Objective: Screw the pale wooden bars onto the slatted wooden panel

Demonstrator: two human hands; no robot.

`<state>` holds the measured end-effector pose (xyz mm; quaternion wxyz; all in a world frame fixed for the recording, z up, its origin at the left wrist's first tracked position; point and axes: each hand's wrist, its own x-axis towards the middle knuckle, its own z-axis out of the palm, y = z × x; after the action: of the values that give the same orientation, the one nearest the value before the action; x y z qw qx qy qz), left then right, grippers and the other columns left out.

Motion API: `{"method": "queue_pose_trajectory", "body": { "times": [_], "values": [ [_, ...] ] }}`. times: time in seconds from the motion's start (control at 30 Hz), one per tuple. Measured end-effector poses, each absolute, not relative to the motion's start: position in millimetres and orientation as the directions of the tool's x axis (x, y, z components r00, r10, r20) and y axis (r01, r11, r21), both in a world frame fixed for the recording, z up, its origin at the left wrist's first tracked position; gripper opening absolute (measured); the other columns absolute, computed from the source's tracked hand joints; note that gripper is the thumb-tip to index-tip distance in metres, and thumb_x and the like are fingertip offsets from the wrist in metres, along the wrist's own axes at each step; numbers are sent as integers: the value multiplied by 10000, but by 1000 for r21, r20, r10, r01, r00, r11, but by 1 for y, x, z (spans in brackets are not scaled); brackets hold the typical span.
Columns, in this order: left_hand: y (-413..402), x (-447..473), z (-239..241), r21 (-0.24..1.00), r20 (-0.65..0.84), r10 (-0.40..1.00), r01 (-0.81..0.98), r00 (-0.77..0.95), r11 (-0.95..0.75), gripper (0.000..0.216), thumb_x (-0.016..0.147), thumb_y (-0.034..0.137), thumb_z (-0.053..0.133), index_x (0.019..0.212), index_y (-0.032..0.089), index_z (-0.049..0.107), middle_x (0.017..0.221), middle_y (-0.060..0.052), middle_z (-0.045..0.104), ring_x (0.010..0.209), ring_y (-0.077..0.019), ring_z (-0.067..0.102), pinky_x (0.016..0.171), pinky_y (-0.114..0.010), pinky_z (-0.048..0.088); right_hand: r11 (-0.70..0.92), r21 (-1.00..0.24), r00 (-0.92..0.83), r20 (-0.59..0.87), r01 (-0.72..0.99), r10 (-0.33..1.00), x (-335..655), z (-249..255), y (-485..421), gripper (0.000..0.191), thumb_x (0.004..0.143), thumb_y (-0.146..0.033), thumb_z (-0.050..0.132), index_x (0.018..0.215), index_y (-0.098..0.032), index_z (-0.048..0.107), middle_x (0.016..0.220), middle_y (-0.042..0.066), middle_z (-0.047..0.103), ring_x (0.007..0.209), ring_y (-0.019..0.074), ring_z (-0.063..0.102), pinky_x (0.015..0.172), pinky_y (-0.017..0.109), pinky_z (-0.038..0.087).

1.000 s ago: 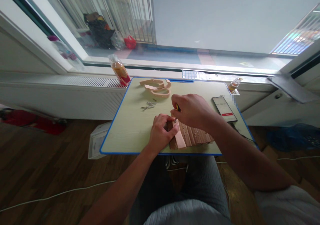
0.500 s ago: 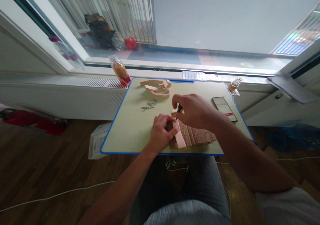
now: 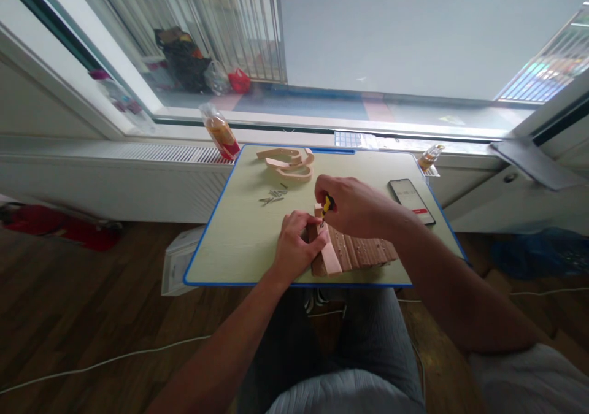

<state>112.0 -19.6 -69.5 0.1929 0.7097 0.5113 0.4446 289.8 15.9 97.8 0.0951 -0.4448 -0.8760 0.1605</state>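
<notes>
A slatted brown wooden panel (image 3: 363, 251) lies at the near edge of the small blue-rimmed table (image 3: 239, 236), with a pale wooden strip (image 3: 331, 257) across its left end. My left hand (image 3: 297, 245) is closed over the panel's left end and holds it down. My right hand (image 3: 352, 205) is curled round a small yellow and black screwdriver (image 3: 326, 204), whose tip points down at the strip's far end.
Curved pale wooden pieces (image 3: 289, 162) and several loose screws (image 3: 272, 196) lie toward the table's far side. A phone (image 3: 411, 200) lies at the right. A bottle (image 3: 219, 132) and a smaller bottle (image 3: 430, 155) stand by the windowsill. A cable (image 3: 105, 360) crosses the floor.
My right hand has turned a little on the screwdriver, so its yellow handle now shows between the fingers. My left hand has stayed on the panel.
</notes>
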Motion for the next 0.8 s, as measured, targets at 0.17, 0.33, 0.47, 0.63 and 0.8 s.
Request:
{"method": "queue_pose_trajectory", "body": {
  "times": [0.17, 0.33, 0.47, 0.63, 0.8],
  "values": [
    [-20, 112, -70, 736, 435, 897, 543, 76, -404, 189, 901, 268, 790, 1069, 261, 704, 1082, -42, 697, 1077, -258, 629, 973, -425, 533, 443, -196, -444, 41, 875, 895, 282, 98, 17, 241, 883, -339, 619, 1075, -226, 709, 891, 98, 753, 732, 217, 581, 649, 364, 272],
    [-20, 112, -70, 733, 442, 893, 539, 87, -415, 192, 893, 250, 798, 1059, 253, 702, 1072, -34, 696, 1065, -252, 621, 985, -425, 518, 416, -139, -417, 25, 898, 908, 282, 96, 17, 265, 939, -420, 572, 1060, -229, 711, 887, 103, 756, 728, 220, 587, 650, 363, 259],
    [-20, 112, -70, 736, 447, 890, 530, 88, -421, 194, 896, 234, 792, 1065, 253, 699, 1063, -32, 689, 1059, -250, 609, 984, -425, 513, 556, -280, -568, 43, 783, 822, 291, 96, 18, 243, 874, -305, 603, 1097, -212, 633, 1071, 95, 748, 822, 201, 588, 682, 339, 329],
    [-19, 112, -70, 740, 449, 890, 523, 82, -422, 194, 894, 227, 794, 1060, 252, 698, 1071, -33, 688, 1071, -252, 614, 991, -428, 514, 572, -335, -588, 64, 748, 806, 290, 96, 19, 248, 834, -215, 609, 1082, -212, 626, 948, 67, 739, 799, 189, 577, 676, 322, 345],
    [-20, 112, -70, 734, 455, 887, 530, 80, -425, 194, 898, 243, 797, 1065, 254, 699, 1068, -31, 690, 1060, -249, 620, 986, -423, 517, 435, -175, -431, 58, 883, 900, 278, 93, 19, 255, 906, -342, 610, 1117, -224, 692, 891, 97, 768, 735, 218, 600, 636, 361, 241]
  ]
}}
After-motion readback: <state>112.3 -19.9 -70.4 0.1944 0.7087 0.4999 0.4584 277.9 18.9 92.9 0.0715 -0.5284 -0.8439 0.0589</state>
